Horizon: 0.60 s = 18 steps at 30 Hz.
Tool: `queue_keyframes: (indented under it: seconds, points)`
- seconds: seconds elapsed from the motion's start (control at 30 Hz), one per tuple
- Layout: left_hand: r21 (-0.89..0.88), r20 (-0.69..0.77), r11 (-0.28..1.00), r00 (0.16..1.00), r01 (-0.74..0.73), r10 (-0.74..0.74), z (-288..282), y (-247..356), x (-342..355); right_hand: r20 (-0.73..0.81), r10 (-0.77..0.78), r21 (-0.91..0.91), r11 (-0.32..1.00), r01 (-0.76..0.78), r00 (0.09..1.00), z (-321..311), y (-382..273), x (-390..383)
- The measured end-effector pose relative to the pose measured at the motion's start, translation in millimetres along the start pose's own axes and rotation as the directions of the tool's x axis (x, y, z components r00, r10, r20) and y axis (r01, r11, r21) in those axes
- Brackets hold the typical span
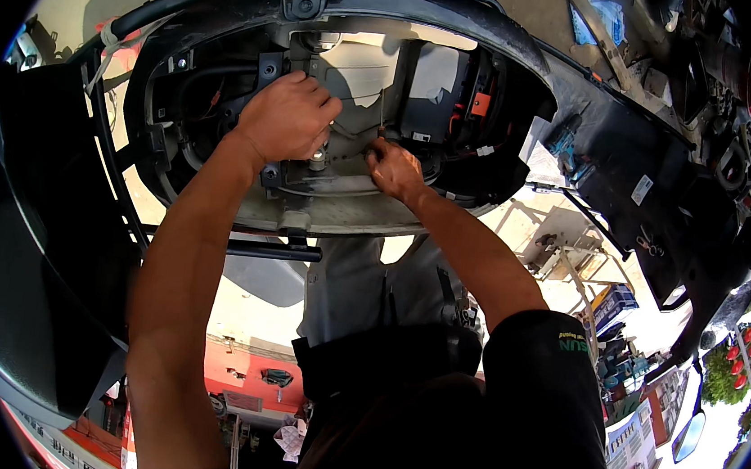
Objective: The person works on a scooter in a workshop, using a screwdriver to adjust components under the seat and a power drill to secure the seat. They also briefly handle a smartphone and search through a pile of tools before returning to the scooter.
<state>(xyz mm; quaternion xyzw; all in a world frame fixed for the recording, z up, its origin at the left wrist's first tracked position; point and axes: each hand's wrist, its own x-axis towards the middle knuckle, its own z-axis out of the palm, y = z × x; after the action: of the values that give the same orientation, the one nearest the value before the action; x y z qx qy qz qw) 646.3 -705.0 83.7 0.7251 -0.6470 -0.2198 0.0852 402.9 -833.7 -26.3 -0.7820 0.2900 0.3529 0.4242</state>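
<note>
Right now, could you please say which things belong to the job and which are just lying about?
Job, apparently:
slim metal-shafted tool in right hand
open black oval compartment, left hand over it

Lying about, seemingly:
crumpled blue sheet
blue-and-white box

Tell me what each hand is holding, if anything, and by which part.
The right hand pinches a thin rod by its near end. Whether the left hand holds anything cannot be told: its grip is hidden.

Narrow passage between left hand (289, 119) and right hand (396, 170), dark box (428, 113) and curved black rim (389, 2) as obstacles beyond.
</note>
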Motion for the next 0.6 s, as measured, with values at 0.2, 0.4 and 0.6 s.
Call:
queue_keyframes:
  seconds: [0.2,0.4,0.6]
  points:
    - [0.017,-0.117,1.000,0.993,0.001,0.001,8.1,-0.6,-3.5,0.042,0.122,-0.035,0.992,-0.120,0.992,-42.6,-20.9,-15.4]
    - [-0.023,-0.079,1.000,0.997,0.015,-0.016,2.3,0.2,0.1,-0.199,0.004,0.364,0.929,0.070,0.980,-102.3,-32.0,-104.2]
    - [0.006,0.036,0.996,0.996,0.084,-0.084,-1.3,6.4,-4.2,-0.774,0.182,0.534,0.704,0.469,0.607,-82.3,10.0,-238.3]
